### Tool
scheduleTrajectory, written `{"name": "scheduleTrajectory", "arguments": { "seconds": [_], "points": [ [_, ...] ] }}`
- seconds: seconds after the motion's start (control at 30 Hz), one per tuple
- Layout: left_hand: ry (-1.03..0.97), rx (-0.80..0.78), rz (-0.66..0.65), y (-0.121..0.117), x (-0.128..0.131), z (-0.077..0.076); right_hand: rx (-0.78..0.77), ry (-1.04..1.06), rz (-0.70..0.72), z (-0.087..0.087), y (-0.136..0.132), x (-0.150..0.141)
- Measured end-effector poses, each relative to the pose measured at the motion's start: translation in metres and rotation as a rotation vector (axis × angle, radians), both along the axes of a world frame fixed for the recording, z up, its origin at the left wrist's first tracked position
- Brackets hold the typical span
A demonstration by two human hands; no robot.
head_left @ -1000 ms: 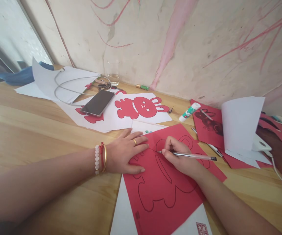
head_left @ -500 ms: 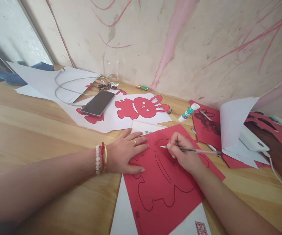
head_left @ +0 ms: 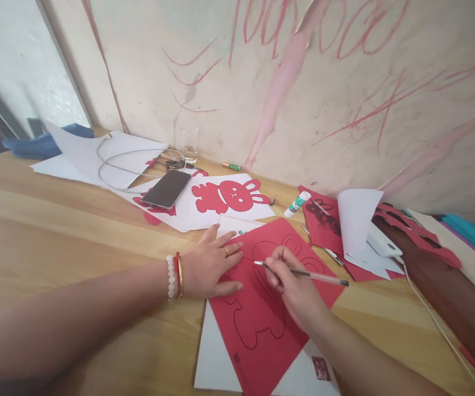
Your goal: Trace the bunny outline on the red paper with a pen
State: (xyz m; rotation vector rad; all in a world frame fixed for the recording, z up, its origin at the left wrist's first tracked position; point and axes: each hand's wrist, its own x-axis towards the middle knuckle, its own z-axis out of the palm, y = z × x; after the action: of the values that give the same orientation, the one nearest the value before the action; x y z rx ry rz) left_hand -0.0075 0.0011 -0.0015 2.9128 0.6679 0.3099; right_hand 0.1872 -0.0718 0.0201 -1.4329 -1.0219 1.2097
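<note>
The right hand (head_left: 289, 278) brought the clear-barrelled pen (head_left: 318, 275) down to the drawn collar's (head_left: 262, 284) upper end; right of that collar, a curled white sheet (head_left: 355, 217) bared more white corded device (head_left: 384, 242).

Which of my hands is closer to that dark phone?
Left. Your left hand rests partly on the red paper, nearer you than the phone and slightly right of it; your right hand, holding a pen, is farther to the phone's right.

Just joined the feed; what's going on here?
The person's left hand lies spread over the edge of a red paper sheet. The right hand holds a slim clear-barrelled pen, its tip by the dark curved outlines drawn there; whether it touches is hard to tell. A flat red rabbit figure lies beyond, on white paper.
</note>
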Motion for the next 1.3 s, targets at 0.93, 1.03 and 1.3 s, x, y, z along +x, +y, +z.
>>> {"name": "scheduleTrajectory", "arguments": {
  "seconds": [0.93, 1.03, 1.3],
  "points": [
    [0.135, 0.065, 0.01, -0.034, 0.005, 0.018, 0.164, -0.029, 0.21, -0.023, 0.071, 0.042],
    [0.065, 0.023, 0.044, -0.024, 0.005, 0.01, 0.173, -0.044, 0.187, -0.02, 0.073, 0.04],
    [-0.016, -0.076, 0.024, -0.008, 0.003, 0.0, 0.096, -0.331, 0.237, -0.021, 0.029, 0.037]
  ]
}}
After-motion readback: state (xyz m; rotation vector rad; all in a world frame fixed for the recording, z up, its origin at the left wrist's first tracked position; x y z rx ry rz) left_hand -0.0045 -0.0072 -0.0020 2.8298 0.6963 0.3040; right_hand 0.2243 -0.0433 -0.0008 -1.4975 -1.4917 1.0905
